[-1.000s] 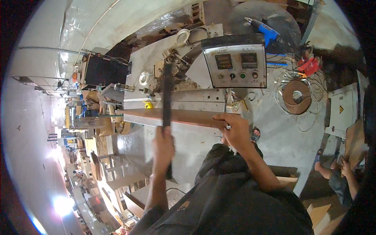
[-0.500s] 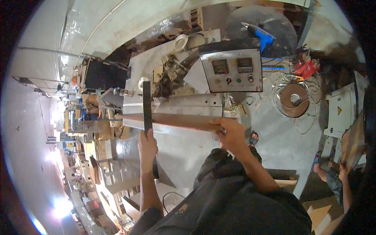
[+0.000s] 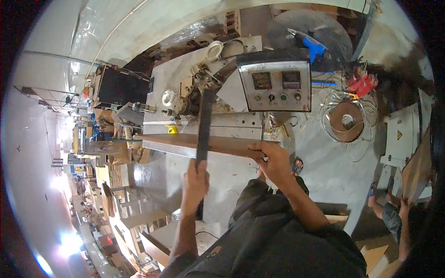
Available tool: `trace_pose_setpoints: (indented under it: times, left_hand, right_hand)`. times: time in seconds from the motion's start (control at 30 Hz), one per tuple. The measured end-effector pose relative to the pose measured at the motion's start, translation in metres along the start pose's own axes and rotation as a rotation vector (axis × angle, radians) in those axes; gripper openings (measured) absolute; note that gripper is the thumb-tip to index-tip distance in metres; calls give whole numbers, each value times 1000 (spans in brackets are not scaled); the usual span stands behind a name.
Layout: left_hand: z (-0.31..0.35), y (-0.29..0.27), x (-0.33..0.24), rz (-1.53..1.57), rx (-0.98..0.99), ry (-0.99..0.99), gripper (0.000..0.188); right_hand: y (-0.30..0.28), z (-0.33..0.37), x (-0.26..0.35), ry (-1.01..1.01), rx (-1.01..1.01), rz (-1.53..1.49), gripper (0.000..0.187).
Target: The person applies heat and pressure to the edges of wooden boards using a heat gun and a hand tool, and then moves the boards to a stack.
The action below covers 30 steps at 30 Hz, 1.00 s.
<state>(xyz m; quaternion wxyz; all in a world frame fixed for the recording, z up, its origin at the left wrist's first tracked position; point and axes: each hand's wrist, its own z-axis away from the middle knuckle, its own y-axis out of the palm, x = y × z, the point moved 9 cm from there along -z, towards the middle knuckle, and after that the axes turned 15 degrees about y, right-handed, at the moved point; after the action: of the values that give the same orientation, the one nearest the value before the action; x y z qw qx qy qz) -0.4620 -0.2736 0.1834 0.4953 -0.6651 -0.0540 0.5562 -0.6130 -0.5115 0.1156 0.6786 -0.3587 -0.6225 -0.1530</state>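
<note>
My left hand (image 3: 195,186) is wrapped round a long dark flat bar (image 3: 205,121), which looks like a file but cannot be told for sure. The bar stands nearly upright in the picture, crossing over a long brown board (image 3: 229,147), with a short end showing below my fist. Whether it touches the board's edge is unclear. My right hand (image 3: 274,163) pinches the board near its right end, thumb and fingers on either side. The board stretches left along the front of a pale machine table (image 3: 227,121).
A grey control box (image 3: 278,92) rises behind the board. Behind it lie a blue heat gun (image 3: 314,46), a brown coil (image 3: 346,121) with loose strips, and a red tool (image 3: 363,84). At far right, another person's hand (image 3: 406,208) holds a panel (image 3: 417,173).
My left hand has carried the dark bar to the right along the board, toward my right hand. The right hand and the board stay almost in place. A yellow item on the table has come into sight.
</note>
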Motion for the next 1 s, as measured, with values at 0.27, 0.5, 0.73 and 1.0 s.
trace_pose_setpoints:
  times: [0.27,0.5,0.73,1.0]
  left_hand:
    - [31,59,-45,-41,86,-5,27]
    - [3,20,-20,-1,12,-177,25]
    - [-1,-6,14,58,-67,-211,29]
    - [9,32,-56,-156,-26,111,28]
  right_hand:
    - [10,-3,-1,13,66,22,39]
    - [-5,-11,1,-56,13,28,38]
    - [4,-19,2,-7,60,8,35]
    - [-4,-15,1,-60,20,43,22]
